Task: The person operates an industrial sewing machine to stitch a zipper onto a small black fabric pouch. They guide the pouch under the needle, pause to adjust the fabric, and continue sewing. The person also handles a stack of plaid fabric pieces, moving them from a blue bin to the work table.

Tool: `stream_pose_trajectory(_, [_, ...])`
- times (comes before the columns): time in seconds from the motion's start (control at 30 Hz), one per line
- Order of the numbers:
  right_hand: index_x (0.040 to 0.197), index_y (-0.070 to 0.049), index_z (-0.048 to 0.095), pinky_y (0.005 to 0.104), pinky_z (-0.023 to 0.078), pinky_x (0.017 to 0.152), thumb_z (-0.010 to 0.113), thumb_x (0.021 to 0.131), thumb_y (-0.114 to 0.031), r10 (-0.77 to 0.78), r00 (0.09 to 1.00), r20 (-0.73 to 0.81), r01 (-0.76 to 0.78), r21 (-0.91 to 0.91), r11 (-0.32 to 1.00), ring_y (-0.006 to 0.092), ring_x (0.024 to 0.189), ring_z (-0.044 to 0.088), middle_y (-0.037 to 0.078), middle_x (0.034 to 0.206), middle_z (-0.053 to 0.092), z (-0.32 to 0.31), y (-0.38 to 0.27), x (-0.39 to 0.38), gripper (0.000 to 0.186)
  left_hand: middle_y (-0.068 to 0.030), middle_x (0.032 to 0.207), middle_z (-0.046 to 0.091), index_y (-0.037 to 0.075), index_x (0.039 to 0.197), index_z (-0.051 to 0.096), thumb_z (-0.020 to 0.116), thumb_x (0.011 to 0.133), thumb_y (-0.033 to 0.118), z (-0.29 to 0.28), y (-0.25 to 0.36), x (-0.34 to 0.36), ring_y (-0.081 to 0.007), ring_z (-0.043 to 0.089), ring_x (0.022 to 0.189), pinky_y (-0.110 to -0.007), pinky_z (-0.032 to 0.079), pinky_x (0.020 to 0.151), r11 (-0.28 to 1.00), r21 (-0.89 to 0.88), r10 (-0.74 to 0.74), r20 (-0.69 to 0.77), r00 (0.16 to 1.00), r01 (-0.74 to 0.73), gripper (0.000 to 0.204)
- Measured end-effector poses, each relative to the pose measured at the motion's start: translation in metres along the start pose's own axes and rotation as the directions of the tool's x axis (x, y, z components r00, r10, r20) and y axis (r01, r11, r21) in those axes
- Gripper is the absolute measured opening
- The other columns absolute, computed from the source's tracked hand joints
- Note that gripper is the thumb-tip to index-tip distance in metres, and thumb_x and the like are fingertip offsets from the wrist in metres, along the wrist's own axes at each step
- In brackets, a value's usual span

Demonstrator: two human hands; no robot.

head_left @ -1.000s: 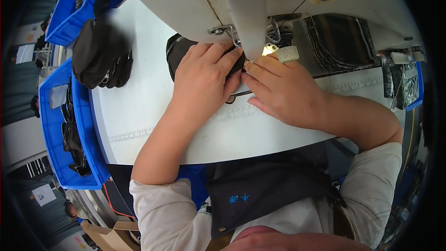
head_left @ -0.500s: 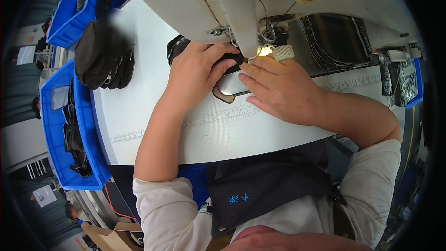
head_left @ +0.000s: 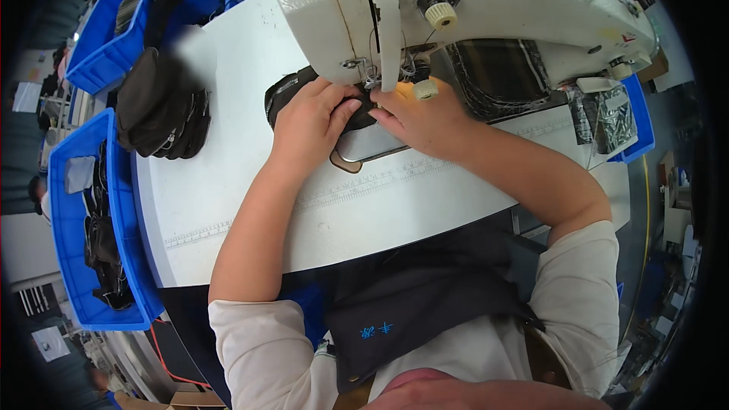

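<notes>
A dark fabric piece with a metal zipper [head_left: 285,91] lies under the head of a white sewing machine [head_left: 323,26]. My left hand [head_left: 307,121] grips this piece, with its thumb and fingers closing on the cloth left of the needle area. On the other side, my right hand [head_left: 429,123] has its fingers bent and pinched at the cloth's edge, right by the presser foot; the fingertips are partly hidden. Below the hands shows a bare metal plate [head_left: 373,142] with a rounded tan-lined corner [head_left: 347,162].
A stack of dark zippered pieces [head_left: 163,110] sits at the table's left. Blue bins [head_left: 140,258] with dark parts flank that side. Dark panels [head_left: 497,76] lie under the machine arm. At right, a plastic-wrapped packet [head_left: 613,118] rests by another blue bin [head_left: 640,118]. Ruler markings [head_left: 342,191] cross the white tabletop.
The view has shifted, so more of the machine shows. My right hand's fingers, stretched over the metal plate before, are now bent in nearer the cloth. My left hand keeps its grip.
</notes>
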State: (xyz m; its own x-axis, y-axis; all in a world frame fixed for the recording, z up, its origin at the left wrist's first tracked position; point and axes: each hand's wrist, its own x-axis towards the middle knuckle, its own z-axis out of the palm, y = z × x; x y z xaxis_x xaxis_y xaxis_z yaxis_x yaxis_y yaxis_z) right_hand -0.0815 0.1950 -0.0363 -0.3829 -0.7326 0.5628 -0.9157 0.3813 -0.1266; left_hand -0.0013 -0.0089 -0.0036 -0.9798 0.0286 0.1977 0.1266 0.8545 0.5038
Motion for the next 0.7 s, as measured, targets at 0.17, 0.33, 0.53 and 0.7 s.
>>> stream_pose_trajectory(0.17, [0.099, -0.014, 0.067, 0.0385, 0.057, 0.058, 0.072, 0.09, -0.02, 0.031, 0.986, 0.166, -0.011, -0.117, 0.993, 0.0247, 0.068, 0.071, 0.002, 0.081, 0.07, -0.002, -0.001, 0.001, 0.012, -0.008, 0.122, 0.066, 0.011, 0.125, 0.064, 0.078, 0.087, 0.025, 0.003, 0.003, -0.007, -0.0318, 0.062, 0.113, -0.041, 0.053, 0.093, 0.99, 0.016, 0.139, -0.042, 0.989, -0.139, 0.043])
stream_pose_trajectory(0.33, [0.094, -0.008, 0.062, 0.0432, 0.055, 0.056, 0.071, 0.084, -0.016, 0.099, 0.993, 0.06, -0.101, 0.032, 0.994, 0.0324, 0.061, 0.068, 0.008, 0.069, 0.065, 0.009, -0.002, 0.0, 0.015, -0.0065, 0.116, 0.069, 0.012, 0.122, 0.065, 0.069, 0.084, 0.007, 0.014, 0.009, -0.01, -0.0294, 0.066, 0.107, -0.041, 0.055, 0.088, 0.981, 0.147, 0.147, -0.157, 0.977, -0.124, 0.038])
stream_pose_trajectory(0.53, [0.095, -0.01, 0.067, 0.0423, 0.056, 0.059, 0.071, 0.088, -0.013, 0.063, 0.998, -0.011, -0.062, 0.074, 0.995, 0.0295, 0.066, 0.07, 0.005, 0.074, 0.069, 0.01, 0.005, 0.0, 0.009, -0.0076, 0.107, 0.069, 0.01, 0.12, 0.064, 0.066, 0.084, 0.003, 0.012, 0.006, -0.011, -0.03, 0.067, 0.1, -0.042, 0.056, 0.083, 0.976, 0.185, 0.151, -0.195, 0.969, -0.115, 0.038])
stream_pose_trajectory(0.7, [0.095, -0.01, 0.067, 0.0422, 0.056, 0.059, 0.073, 0.087, -0.012, 0.024, 1.0, -0.007, -0.023, 0.088, 0.996, 0.03, 0.067, 0.07, 0.006, 0.075, 0.068, 0.004, 0.007, 0.0, 0.011, -0.0086, 0.108, 0.068, 0.009, 0.117, 0.066, 0.073, 0.077, 0.006, 0.012, 0.019, -0.009, -0.0324, 0.065, 0.099, -0.043, 0.054, 0.082, 0.951, 0.244, 0.25, -0.25, 0.935, -0.189, 0.041])
